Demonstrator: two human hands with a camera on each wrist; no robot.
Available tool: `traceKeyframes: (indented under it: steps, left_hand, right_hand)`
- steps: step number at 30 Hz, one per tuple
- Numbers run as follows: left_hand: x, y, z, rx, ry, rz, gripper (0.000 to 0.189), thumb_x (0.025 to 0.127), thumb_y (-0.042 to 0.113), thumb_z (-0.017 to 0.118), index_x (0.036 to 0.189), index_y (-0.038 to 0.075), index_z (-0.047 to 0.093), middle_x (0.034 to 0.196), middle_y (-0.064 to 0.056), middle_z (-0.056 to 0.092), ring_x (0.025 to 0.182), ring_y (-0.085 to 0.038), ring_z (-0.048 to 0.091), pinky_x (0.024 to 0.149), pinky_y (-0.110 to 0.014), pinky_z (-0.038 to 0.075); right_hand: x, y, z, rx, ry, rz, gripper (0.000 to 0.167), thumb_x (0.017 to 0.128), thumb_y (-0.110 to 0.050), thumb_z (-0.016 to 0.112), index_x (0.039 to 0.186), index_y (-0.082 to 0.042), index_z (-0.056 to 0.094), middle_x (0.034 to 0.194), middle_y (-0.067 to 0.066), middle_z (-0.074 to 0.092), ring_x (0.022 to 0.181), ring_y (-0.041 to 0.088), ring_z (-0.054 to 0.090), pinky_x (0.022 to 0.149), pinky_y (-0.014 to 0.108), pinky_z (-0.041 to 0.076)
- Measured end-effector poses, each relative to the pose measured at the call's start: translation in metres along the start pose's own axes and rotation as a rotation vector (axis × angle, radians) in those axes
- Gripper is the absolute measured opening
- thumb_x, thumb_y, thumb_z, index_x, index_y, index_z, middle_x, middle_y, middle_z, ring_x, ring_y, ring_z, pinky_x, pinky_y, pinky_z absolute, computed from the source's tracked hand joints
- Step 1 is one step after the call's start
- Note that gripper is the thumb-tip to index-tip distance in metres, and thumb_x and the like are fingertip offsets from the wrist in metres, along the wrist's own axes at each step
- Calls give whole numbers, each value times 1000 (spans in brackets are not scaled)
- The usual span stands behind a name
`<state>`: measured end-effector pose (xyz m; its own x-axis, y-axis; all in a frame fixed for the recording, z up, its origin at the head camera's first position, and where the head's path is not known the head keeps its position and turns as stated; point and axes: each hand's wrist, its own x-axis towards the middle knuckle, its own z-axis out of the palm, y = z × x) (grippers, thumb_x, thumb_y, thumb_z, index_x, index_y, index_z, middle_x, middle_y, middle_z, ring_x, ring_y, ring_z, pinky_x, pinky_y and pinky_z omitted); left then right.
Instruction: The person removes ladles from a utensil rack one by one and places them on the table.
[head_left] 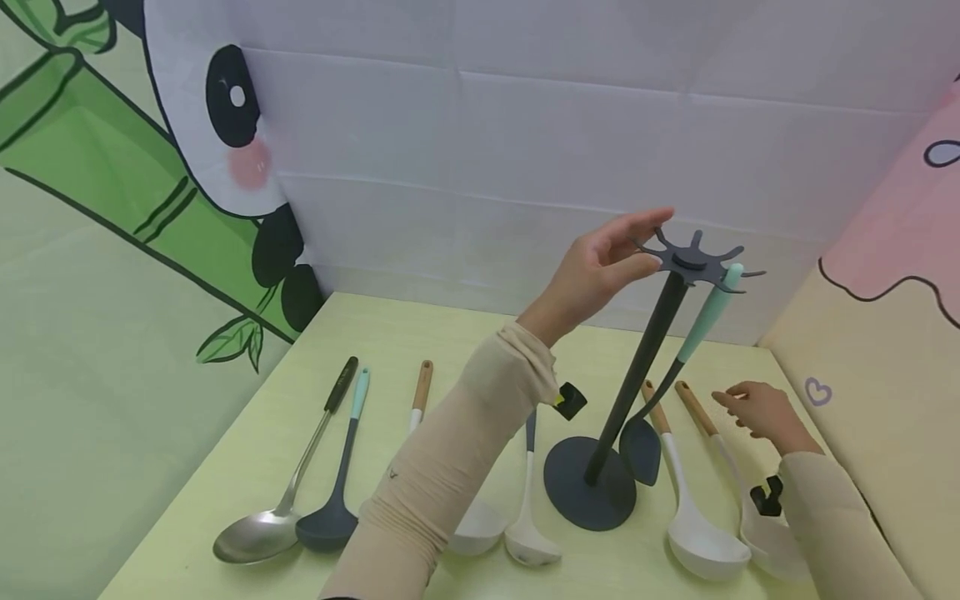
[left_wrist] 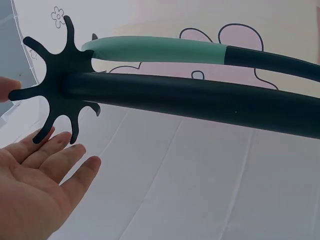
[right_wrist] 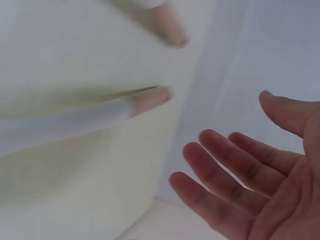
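A dark utensil rack (head_left: 643, 358) with a round base and a star-shaped ring of hooks stands on the table. My left hand (head_left: 588, 271) is at its top, thumb against one hook tip, fingers extended beside the hooks (left_wrist: 57, 82). On the rack's right side hangs a turner (head_left: 708, 321) with a mint handle and dark head. My right hand (head_left: 765, 414) hovers at the table's right side, fingers spread and holding nothing. Nearest to it are the wooden handles of a white ladle (head_left: 705, 542) and a second white utensil (head_left: 731, 467), the latter partly behind the right sleeve.
At the left lie a steel spoon (head_left: 258, 533) and a dark ladle (head_left: 330, 525) with a mint handle. A white utensil with a wooden handle (head_left: 423, 387) is partly hidden by my left sleeve. Left of the base lies a small white ladle (head_left: 531, 542). Printed cloth walls surround the table.
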<state>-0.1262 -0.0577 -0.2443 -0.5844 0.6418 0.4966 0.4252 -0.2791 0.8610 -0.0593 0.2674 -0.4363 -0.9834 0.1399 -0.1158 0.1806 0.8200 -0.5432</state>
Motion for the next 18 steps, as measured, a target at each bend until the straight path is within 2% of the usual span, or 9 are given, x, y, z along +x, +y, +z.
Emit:
traceKeyframes:
  steps: [2,4,6,8,9,11,14,16,18]
  left_hand:
    - [-2,1,1,-20,21,-3,51,96,2,60,146,5,48,149,-4,49,124,1,52,100,-21,45]
    - [-5,1,2,-48,39,-3,51,96,0,60,145,5,48,149,-4,49,126,2,50,100,-21,45]
    - [-8,1,2,-65,54,9,50,96,-1,61,145,3,48,148,-6,50,127,2,50,102,-21,44]
    - [-10,1,3,-77,67,18,50,96,-1,60,144,2,48,148,-7,50,129,2,48,103,-20,42]
    - [-11,0,3,-80,74,22,50,96,-1,60,144,1,47,148,-7,50,130,1,47,104,-20,41]
    - [-13,-1,4,-75,90,26,50,96,1,61,144,2,48,148,-6,50,131,-1,47,105,-20,40]
    - [-15,-2,7,-60,116,28,51,96,4,63,144,3,48,147,-3,51,132,-2,46,105,-20,39]
    - [-17,-2,9,-36,122,36,54,94,5,66,145,3,47,147,-2,50,132,0,44,106,-20,38]
    - [-19,-2,12,-1,127,44,60,92,7,69,146,4,46,148,0,49,132,3,42,107,-19,36]
  right_hand:
    - [-4,-15,-5,23,86,-66,55,105,-33,48,127,17,52,107,32,65,83,30,68,63,34,57]
    - [-11,-31,-9,93,181,-138,51,106,-31,49,130,13,52,111,29,65,84,15,69,66,25,56]
    - [-19,-49,-11,224,258,-225,46,106,-27,50,133,10,52,112,16,68,88,2,66,71,17,55]
    - [-29,-66,-12,400,308,-326,38,106,-21,50,134,5,54,114,4,67,93,-7,62,77,13,52]
    - [-33,-73,-11,497,322,-384,34,106,-17,49,134,3,55,116,-1,66,95,-7,63,79,13,52]
    - [-40,-89,-9,680,334,-494,30,106,-11,47,132,-2,58,115,-8,64,102,-1,65,83,15,51]
    - [-50,-110,-5,900,325,-653,31,106,-3,42,132,-4,59,121,1,64,109,10,65,89,20,52]
    - [-55,-122,-2,975,318,-748,34,104,3,41,134,3,56,125,7,64,112,15,64,91,24,52]
    - [-60,-131,1,1002,304,-816,37,101,9,43,137,8,51,129,10,63,115,18,63,93,26,51]
